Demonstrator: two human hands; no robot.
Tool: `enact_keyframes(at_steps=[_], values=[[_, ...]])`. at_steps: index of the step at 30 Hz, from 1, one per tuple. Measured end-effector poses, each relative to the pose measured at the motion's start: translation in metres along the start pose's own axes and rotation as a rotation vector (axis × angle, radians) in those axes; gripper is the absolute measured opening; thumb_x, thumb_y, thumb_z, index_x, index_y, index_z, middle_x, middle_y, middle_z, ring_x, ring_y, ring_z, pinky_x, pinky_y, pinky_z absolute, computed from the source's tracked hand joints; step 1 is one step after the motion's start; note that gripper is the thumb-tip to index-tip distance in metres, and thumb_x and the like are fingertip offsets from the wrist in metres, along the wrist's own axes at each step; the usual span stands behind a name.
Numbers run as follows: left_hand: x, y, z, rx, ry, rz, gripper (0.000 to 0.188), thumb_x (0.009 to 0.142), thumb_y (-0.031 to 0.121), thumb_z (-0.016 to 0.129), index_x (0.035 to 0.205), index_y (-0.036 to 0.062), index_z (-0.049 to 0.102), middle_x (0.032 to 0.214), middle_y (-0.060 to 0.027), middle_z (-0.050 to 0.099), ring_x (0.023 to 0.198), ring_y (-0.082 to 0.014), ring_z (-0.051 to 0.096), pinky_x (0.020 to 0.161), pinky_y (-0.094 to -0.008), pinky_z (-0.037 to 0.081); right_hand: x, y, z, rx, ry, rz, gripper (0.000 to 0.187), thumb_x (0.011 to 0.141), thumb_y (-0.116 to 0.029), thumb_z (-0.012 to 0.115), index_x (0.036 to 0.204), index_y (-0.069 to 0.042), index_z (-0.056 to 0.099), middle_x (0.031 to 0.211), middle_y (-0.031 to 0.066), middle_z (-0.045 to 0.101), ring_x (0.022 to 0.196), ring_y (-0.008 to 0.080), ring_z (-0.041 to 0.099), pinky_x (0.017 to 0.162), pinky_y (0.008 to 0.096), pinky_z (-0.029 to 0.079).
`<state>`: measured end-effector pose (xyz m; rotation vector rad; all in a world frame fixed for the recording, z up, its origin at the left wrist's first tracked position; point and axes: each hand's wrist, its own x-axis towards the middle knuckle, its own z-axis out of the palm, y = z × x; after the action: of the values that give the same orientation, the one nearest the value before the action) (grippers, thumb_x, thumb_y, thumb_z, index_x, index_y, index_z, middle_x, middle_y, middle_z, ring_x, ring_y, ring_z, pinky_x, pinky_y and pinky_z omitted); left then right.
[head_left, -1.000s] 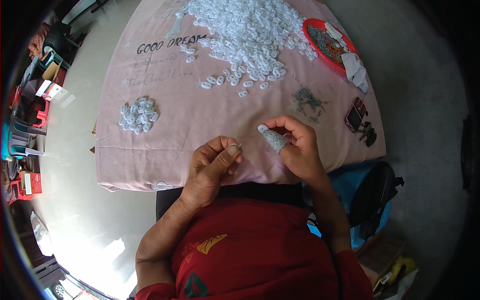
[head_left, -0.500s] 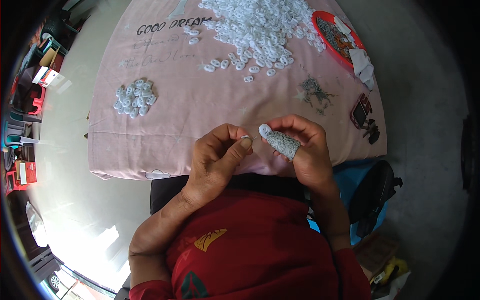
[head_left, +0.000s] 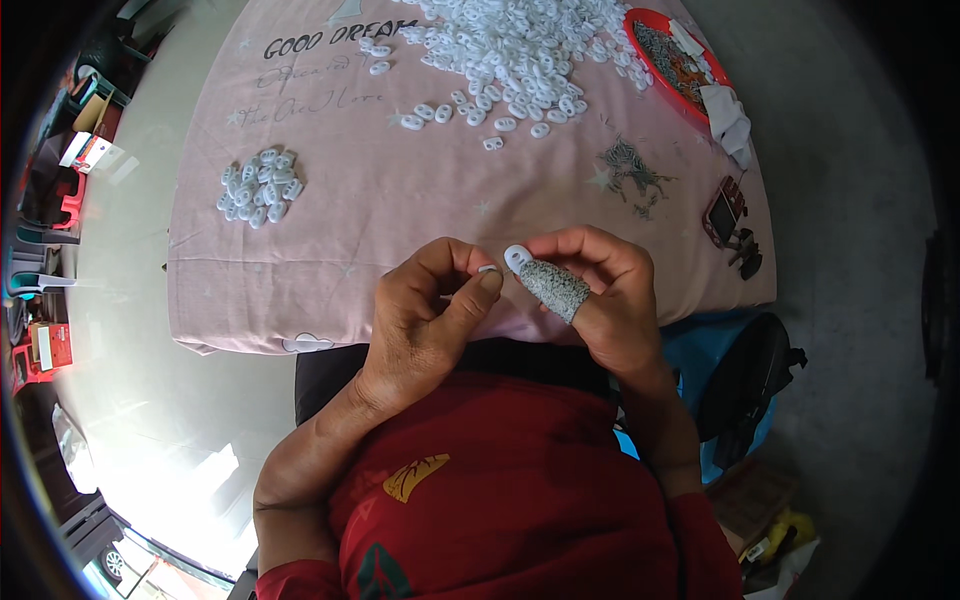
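Observation:
My right hand (head_left: 610, 290) is closed, pinching a small white oval plastic piece with holes (head_left: 517, 258) between thumb and fingers. A grey speckled fabric sleeve (head_left: 556, 290) covers the thumb of that hand. Close by on the left, my left hand (head_left: 435, 310) has thumb and forefinger pressed together on a thin metal pin (head_left: 505, 271), its tip pointing toward the white piece. Something small and white also shows at the left fingertips; I cannot tell what it is. Whether the pin touches the plastic piece is too small to make out.
On the pink tablecloth (head_left: 400, 210), a large heap of white plastic pieces (head_left: 520, 60) lies at the back, a smaller pile (head_left: 260, 188) at the left. Loose metal pins (head_left: 630, 170) are at the right, near a red tray (head_left: 640, 50), a white cloth (head_left: 728, 122) and a phone (head_left: 722, 212).
Both hands have shifted slightly left. The pin's tip and the white piece look a little closer together. The whole scene has moved slightly with my head.

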<state>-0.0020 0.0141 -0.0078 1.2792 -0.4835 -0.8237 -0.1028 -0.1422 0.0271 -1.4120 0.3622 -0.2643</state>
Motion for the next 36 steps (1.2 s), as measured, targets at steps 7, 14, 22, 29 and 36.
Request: enact_keyframes(at_steps=[7,14,22,29,36], values=[[0.001,-0.004,-0.002,0.068,0.006,0.062,0.011,0.096,0.012,0.063,0.096,0.0008,0.060,0.075,0.0042,0.058,0.068,0.0001,0.047,0.059,-0.0170,0.039,-0.001,0.004,-0.002,-0.009,-0.002,-0.005,0.021,0.086,0.007,0.064,0.107,0.008,0.065,0.101,0.0111,0.069,0.095,0.0138,0.066,0.083,0.0252,0.054],[0.000,-0.001,-0.002,0.043,0.013,0.035,0.013,0.097,0.013,0.063,0.097,0.0002,0.060,0.077,0.0045,0.057,0.068,-0.0008,0.046,0.059,-0.0178,0.039,0.001,0.007,-0.004,0.053,0.001,0.052,0.021,0.086,0.002,0.066,0.107,0.004,0.066,0.097,0.0092,0.070,0.088,0.0100,0.066,0.065,0.0216,0.052],[0.003,0.007,-0.008,-0.083,0.003,-0.147,0.019,0.099,0.021,0.061,0.098,0.0020,0.061,0.080,0.0032,0.058,0.065,-0.0015,0.046,0.054,-0.0180,0.037,0.013,0.021,-0.020,-0.432,0.120,-0.141,0.024,0.084,0.002,0.064,0.109,0.003,0.067,0.093,0.0097,0.072,0.082,0.0098,0.066,0.064,0.0224,0.050],[0.009,0.001,-0.015,-0.485,-0.089,-0.323,0.019,0.098,0.024,0.062,0.099,0.0053,0.059,0.082,0.0007,0.057,0.060,-0.0033,0.043,0.046,-0.0167,0.030,0.025,0.028,-0.023,-0.922,0.123,-0.500,0.027,0.080,0.003,0.066,0.107,0.000,0.069,0.091,0.0080,0.066,0.076,0.0110,0.061,0.062,0.0242,0.045],[0.007,0.005,-0.013,-0.513,-0.167,-0.332,0.019,0.098,0.024,0.062,0.099,0.0055,0.060,0.084,0.0010,0.060,0.062,-0.0026,0.044,0.047,-0.0169,0.030,0.014,-0.001,-0.002,-0.642,-0.075,-0.555,0.022,0.077,0.006,0.069,0.097,-0.001,0.068,0.089,0.0051,0.063,0.072,0.0071,0.058,0.054,0.0207,0.037]])
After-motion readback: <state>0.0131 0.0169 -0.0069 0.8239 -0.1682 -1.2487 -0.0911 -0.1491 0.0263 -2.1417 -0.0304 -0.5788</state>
